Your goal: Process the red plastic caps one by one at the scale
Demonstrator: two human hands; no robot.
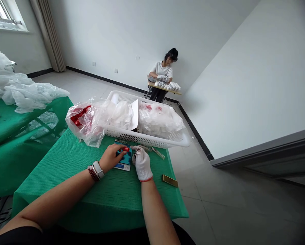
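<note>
My left hand (112, 157) is bare, with a watch and a red bracelet at the wrist. Its fingers curl around a small red piece (126, 149) held over a small teal scale (124, 161) on the green tablecloth (91, 190). My right hand (142, 163) wears a white knit glove. It is closed just right of the scale, on something small that I cannot make out. Both hands nearly touch above the scale.
A white plastic basket (147, 137) with clear bags and red parts stands just beyond the hands. A bag of red parts (82, 120) leans on its left. A brass bar (170, 180) and a metal tool (152, 150) lie nearby. Another person sits at a far desk (164, 89).
</note>
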